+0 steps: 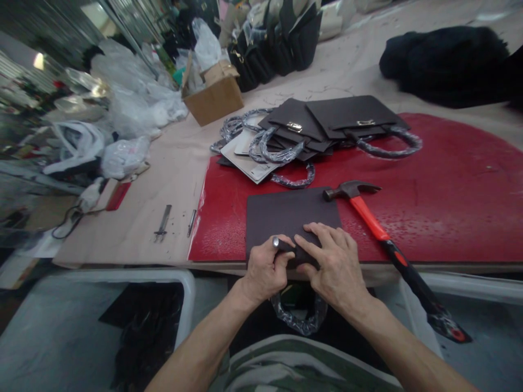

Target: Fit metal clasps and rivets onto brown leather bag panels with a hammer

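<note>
A dark brown bag panel lies at the front edge of the red mat. Pinched in my left hand is a short dark punch-like tool with a shiny round metal end; its far tip is hidden by my fingers. My right hand rests on the panel with fingers spread, its fingertips close to the tool. Below my hands, a plastic-wrapped handle hangs over the table edge. A claw hammer with an orange and black handle lies on the right, its head by the panel's upper right corner.
Behind the panel is a pile of dark bag pieces with wrapped handles. Two small metal tools lie left of the red mat, one of them a pronged tool. A cardboard box stands farther back. White bins flank me below the table.
</note>
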Tool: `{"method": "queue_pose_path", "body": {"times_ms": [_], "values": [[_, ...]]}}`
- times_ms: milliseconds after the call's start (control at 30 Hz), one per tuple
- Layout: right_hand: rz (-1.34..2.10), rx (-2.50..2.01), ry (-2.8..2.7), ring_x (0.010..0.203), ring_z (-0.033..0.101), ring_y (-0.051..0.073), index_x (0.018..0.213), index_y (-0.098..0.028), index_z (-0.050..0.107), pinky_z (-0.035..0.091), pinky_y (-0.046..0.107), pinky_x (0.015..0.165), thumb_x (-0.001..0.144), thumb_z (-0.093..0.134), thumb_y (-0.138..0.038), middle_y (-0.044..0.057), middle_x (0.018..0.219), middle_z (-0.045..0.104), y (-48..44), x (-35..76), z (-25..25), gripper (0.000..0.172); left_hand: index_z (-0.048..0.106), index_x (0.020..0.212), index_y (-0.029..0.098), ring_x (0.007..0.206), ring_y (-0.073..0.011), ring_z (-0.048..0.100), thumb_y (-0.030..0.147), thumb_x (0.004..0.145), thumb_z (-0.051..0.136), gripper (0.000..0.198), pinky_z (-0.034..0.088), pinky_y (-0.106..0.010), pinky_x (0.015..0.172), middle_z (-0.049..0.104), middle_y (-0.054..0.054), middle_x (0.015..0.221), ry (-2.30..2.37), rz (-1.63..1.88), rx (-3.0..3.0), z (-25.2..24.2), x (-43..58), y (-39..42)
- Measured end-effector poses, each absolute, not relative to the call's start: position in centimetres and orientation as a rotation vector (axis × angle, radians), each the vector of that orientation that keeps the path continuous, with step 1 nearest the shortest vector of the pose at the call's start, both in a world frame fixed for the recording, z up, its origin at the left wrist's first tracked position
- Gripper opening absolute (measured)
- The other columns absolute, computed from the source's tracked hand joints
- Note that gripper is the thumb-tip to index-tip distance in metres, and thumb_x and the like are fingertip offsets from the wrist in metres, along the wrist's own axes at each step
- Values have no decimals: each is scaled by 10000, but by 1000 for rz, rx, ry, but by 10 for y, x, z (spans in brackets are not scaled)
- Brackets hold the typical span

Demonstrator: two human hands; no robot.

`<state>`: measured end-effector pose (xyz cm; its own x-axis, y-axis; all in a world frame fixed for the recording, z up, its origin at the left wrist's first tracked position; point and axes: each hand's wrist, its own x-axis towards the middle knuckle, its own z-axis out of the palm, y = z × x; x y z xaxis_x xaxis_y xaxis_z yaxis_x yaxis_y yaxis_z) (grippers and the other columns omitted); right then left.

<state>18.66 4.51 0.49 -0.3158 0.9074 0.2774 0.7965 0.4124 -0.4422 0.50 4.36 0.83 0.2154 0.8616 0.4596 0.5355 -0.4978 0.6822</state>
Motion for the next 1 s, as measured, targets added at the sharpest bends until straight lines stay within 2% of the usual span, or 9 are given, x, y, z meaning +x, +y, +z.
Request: {"method": "queue_pose_path", "body": {"times_ms": [133, 300, 500, 567, 633, 733, 833, 933, 1000], "values": [[310, -1423, -2197, 1261, 467, 345, 1212, -261, 680, 333, 576, 1078, 701, 788, -181, 81, 1375, 564, 47, 186, 2, 529, 591, 1000, 190, 859, -180, 691, 169, 920, 506, 119, 572, -275, 803, 698, -61, 931, 1335, 1132, 2128, 8, 9, 44], [357, -1264, -2125, 1193, 530, 313, 1166, -214, 670, 434, 513, 1002, 821, 661, -286, 112, 1303, 592, 61, 215, 5, 352, 579, 985, 198, 842, -187, 678, 172, 911, 511, 104, 559, -282, 786, 685, -63, 908, 1372, 1103, 2141, 5, 12, 44], [64, -1851, -2081, 873, 575, 326, 1088, -134, 624, 455, 440, 735, 883, 491, -405, 177, 997, 598, 73, 282, 22, 365, 562, 983, 198, 808, -196, 669, 177, 900, 517, 97, 548, -296, 771, 669, -58, 868, 1369, 1098, 2130, 2, 13, 44], [253, -2018, -2049, 754, 551, 279, 947, -172, 601, 409, 384, 652, 852, 496, -375, 125, 851, 567, 79, 292, 28, 247, 556, 967, 199, 790, -195, 665, 170, 891, 518, 89, 544, -294, 757, 661, -54, 851, 1376, 1094, 2127, 2, 14, 44], [702, -2078, -1824, 660, 508, 223, 802, -206, 538, 371, 339, 597, 762, 561, -325, 70, 736, 525, 86, 292, 37, 128, 553, 959, 199, 772, -192, 662, 166, 886, 520, 86, 537, -291, 737, 659, -51, 845, 1380, 1096, 2118, 3, 15, 44], [1382, -1922, -1460, 547, 443, 152, 734, -216, 490, 372, 296, 526, 665, 581, -311, 23, 662, 494, 94, 280, 55, 148, 556, 964, 197, 764, -194, 664, 160, 876, 528, 99, 528, -293, 720, 666, -50, 862, 1373, 1105, 2113, 4, 14, 45], [1623, -1756, -1278, 440, 336, 92, 739, -228, 445, 322, 249, 424, 696, 576, -396, -29, 625, 438, 85, 265, 80, 217, 559, 966, 197, 774, -198, 665, 158, 869, 535, 108, 526, -295, 730, 666, -50, 869, 1364, 1112, 2097, 5, 14, 45], [1415, -1691, -1333, 380, 315, 84, 716, -245, 402, 278, 236, 368, 804, 537, -597, -53, 570, 412, 64, 253, 112, 387, 564, 967, 198, 776, -197, 665, 160, 868, 539, 110, 525, -288, 732, 660, -45, 850, 1363, 1103, 2082, 5, 14, 45], [949, -1650, -1621, 389, 410, 115, 714, -247, 437, 319, 256, 379, 877, 448, -658, -22, 553, 477, 50, 249, 132, 443, 568, 965, 198, 767, -197, 664, 160, 865, 542, 110, 524, -289, 725, 659, -44, 842, 1373, 1093, 2083, 7, 15, 45]]}}
